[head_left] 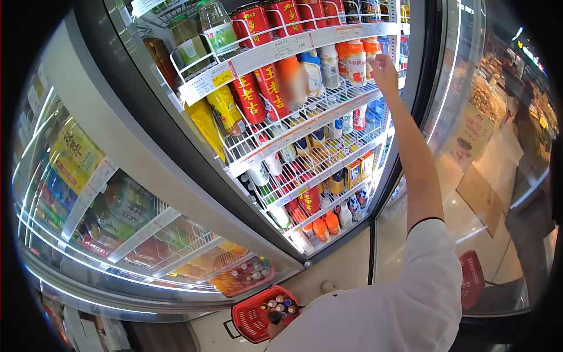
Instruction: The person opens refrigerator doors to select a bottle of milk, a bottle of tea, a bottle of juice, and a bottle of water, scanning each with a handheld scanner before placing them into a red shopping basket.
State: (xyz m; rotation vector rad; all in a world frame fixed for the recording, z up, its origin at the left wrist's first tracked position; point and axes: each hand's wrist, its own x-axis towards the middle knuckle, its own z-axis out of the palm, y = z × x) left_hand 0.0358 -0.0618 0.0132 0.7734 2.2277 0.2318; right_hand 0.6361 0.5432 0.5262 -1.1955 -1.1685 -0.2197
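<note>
My right hand (384, 73) is raised to the upper wire shelf of an open drinks cooler. Its curled fingers are at the side of a white bottle with an orange cap (370, 49), in a row of similar bottles (355, 63). Red cans and yellow packs stand further left on that shelf. Low in the view, a red basket (249, 317) holds several capped bottles (281, 306). Only a small part of my left hand (274, 331) shows, at the basket's dark handle, with its fingers mostly hidden.
A glass door (126, 217) with lit edges spans the left. Price-label rails (308, 42) edge the cooler shelves. On the right, behind glass, are a cardboard piece (481, 196) and another red basket (471, 278). The tiled floor (346, 270) shows below the cooler.
</note>
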